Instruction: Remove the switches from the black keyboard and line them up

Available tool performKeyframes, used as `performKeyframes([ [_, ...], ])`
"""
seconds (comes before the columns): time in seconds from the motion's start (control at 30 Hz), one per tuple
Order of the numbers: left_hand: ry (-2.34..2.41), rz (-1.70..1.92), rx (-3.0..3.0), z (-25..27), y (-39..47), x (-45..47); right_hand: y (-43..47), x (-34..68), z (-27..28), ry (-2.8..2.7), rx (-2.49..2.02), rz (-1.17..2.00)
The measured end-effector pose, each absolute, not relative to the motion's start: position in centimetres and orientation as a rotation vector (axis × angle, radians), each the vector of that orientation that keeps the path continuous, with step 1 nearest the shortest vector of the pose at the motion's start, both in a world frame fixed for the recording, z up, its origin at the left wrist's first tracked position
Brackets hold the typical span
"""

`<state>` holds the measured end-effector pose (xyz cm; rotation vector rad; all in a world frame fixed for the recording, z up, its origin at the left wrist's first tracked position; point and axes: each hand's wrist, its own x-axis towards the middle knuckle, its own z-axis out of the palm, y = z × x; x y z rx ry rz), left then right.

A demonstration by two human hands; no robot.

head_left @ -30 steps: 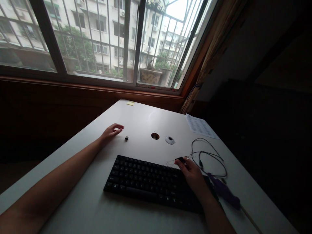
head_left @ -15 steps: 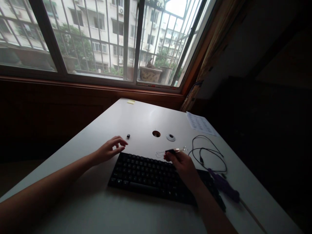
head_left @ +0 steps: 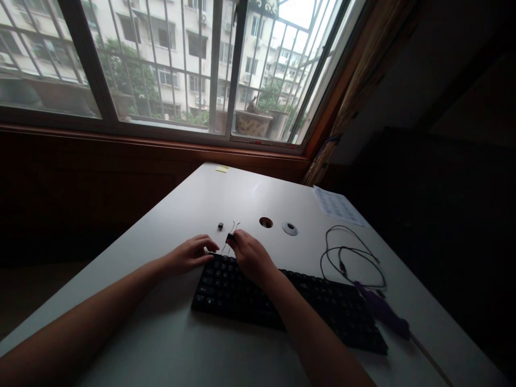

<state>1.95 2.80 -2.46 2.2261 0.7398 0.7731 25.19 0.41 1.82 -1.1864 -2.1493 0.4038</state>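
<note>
A black keyboard [head_left: 310, 287] lies slantwise on the white table in front of me. My right hand [head_left: 252, 258] is over its upper left part, pinching the black handle of a wire keycap puller [head_left: 230, 237]. Thin wire prongs stick out of both ends of that handle; whether the near wires touch a key I cannot tell. My left hand [head_left: 193, 253] hovers at the keyboard's top left corner, empty, with thumb and forefinger apart. Just beyond both hands sits a small dark keycap [head_left: 220, 226].
Past the keyboard are a round hole [head_left: 266, 222] in the table and its grey cover ring [head_left: 289, 229]. A black cable [head_left: 355, 285] coils at right, beside a purple-handled tool [head_left: 385, 312]. Printed paper [head_left: 338, 206] and a yellow note [head_left: 221, 169] lie farther off.
My right hand has swung left with the keycap puller, from the keyboard's middle to near my left hand, and the puller has turned. My left hand stays at the corner. The view shifted slightly.
</note>
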Motion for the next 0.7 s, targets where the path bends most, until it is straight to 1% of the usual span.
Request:
performKeyframes([
  [0.27,0.730,0.771,2.278,-2.8,3.0,2.1,0.1,25.0,-0.7,-2.189,-1.157,0.405],
  [0.7,0.830,0.906,2.307,-3.3,2.1,4.3,-0.3,25.4,-1.2,-2.176,-1.126,0.356],
])
